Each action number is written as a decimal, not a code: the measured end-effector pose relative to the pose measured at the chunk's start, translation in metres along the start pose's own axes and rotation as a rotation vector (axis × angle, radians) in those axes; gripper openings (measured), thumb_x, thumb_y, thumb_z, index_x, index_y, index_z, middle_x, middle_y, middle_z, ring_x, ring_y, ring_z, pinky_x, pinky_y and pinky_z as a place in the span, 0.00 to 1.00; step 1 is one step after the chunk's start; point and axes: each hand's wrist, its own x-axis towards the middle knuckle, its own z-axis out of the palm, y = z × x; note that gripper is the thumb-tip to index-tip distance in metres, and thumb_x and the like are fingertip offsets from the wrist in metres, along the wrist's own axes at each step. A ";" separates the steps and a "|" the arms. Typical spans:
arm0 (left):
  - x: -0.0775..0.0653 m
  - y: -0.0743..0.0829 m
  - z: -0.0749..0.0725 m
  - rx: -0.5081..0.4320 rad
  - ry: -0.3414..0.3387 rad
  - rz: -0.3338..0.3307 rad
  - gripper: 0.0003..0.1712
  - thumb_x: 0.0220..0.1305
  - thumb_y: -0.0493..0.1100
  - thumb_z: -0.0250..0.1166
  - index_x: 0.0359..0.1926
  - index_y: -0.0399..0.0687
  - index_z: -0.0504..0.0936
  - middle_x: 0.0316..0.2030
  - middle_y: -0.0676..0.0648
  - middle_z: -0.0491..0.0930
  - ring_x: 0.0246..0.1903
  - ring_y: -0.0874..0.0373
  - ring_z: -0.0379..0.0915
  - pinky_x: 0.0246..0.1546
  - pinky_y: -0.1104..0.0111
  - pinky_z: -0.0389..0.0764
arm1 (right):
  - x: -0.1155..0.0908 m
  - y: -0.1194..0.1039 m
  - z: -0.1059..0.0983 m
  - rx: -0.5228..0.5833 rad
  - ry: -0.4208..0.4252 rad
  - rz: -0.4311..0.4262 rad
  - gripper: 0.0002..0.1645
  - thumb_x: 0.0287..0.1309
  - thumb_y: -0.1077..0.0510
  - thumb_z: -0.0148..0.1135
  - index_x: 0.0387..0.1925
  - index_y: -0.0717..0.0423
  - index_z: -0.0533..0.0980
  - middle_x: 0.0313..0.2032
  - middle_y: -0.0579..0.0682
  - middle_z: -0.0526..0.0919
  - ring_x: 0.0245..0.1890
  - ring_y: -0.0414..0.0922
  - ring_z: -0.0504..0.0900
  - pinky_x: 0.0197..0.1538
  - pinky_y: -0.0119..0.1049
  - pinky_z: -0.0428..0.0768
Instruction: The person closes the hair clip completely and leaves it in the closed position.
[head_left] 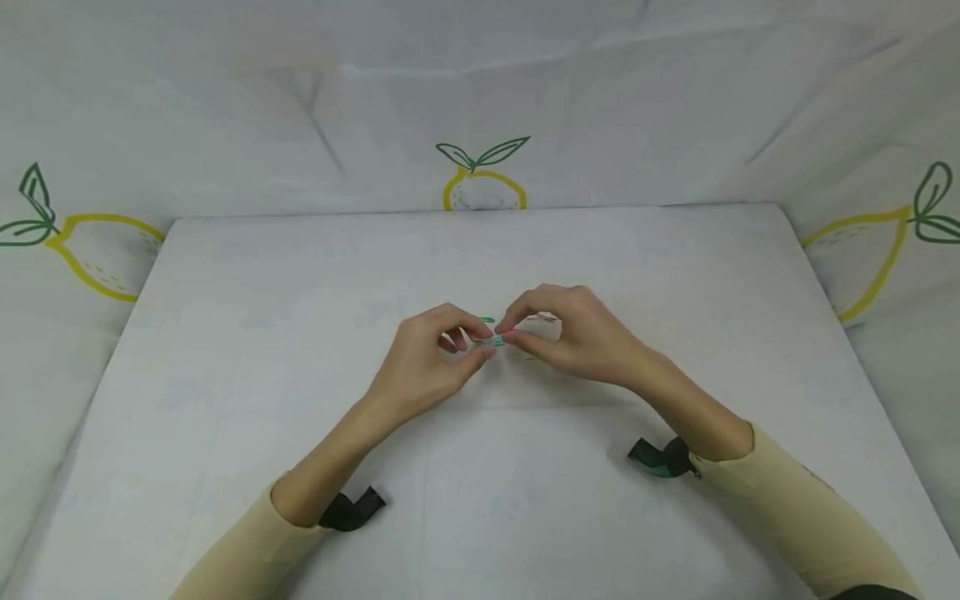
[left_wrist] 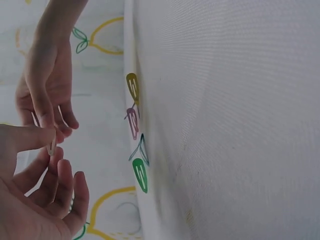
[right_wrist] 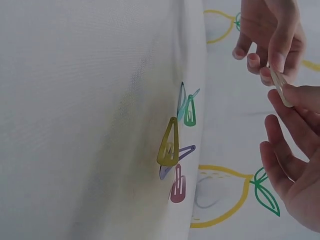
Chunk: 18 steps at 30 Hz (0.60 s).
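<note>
The left sleeve (head_left: pixel 251 550) and right sleeve (head_left: pixel 806 517) are beige; a bent black piece (head_left: pixel 351 511) juts from the left cuff (head_left: pixel 291 523). A small black-and-green piece (head_left: pixel 663 460) juts from the right cuff (head_left: pixel 742 471).

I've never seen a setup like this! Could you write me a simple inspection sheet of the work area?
Surface: white tabletop, faintly creased.
Job's things: pale hair clip, held up; green clip, olive clip, pink clip, teal clip and purple clip on the tabletop.
Clutter: nothing seen.
Hands: left hand and right hand both pinch the pale hair clip.
Cables: nothing seen.
Surroundings: white cloth with lemon drawings; dark attachment at each sleeve cuff.
</note>
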 end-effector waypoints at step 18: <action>0.001 0.000 0.006 0.063 0.243 0.281 0.03 0.61 0.31 0.74 0.34 0.41 0.90 0.27 0.47 0.89 0.26 0.52 0.81 0.30 0.68 0.79 | 0.005 -0.004 0.010 0.040 0.189 -0.154 0.11 0.57 0.72 0.76 0.34 0.55 0.83 0.29 0.42 0.90 0.29 0.35 0.85 0.40 0.29 0.84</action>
